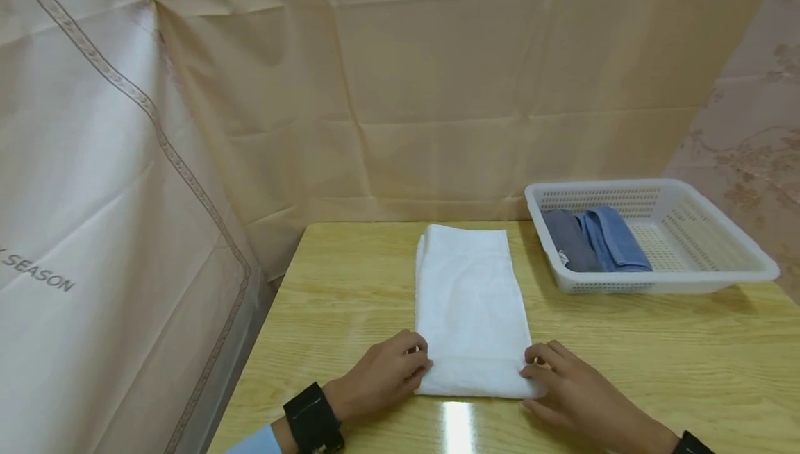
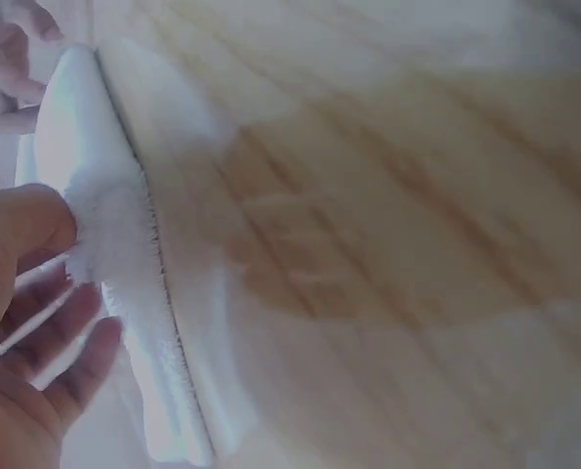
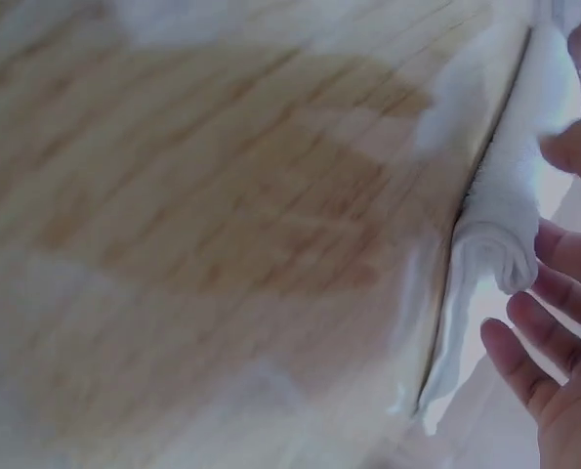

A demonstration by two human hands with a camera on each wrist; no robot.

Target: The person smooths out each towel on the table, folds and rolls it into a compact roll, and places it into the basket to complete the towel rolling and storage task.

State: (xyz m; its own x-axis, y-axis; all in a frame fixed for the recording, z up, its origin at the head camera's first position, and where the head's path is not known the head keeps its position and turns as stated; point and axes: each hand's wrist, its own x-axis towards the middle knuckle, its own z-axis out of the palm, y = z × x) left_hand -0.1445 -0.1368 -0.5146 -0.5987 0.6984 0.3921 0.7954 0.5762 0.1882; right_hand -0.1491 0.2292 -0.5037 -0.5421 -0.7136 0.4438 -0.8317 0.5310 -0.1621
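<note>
A white towel (image 1: 470, 294) lies as a long folded strip on the wooden table, its near end turned over into a thick roll. My left hand (image 1: 390, 371) holds the left end of that roll, thumb on the near side and fingers bent at the edge. At the opposite end, my right hand (image 1: 565, 388) grips the roll between thumb and fingers. The right wrist view shows the spiralled layers of the towel (image 3: 495, 239) beside the fingertips. From the left wrist, the fluffy towel edge (image 2: 114, 225) shows between thumb and fingers.
A white plastic basket (image 1: 706, 277) stands at the back right of the table (image 1: 350, 287). Inside it, at the left, a folded grey cloth (image 1: 570, 240) lies beside a folded blue towel (image 1: 615, 239). Beige fabric (image 1: 437, 93) hangs behind; a pale printed sheet (image 1: 106, 232) hangs at left.
</note>
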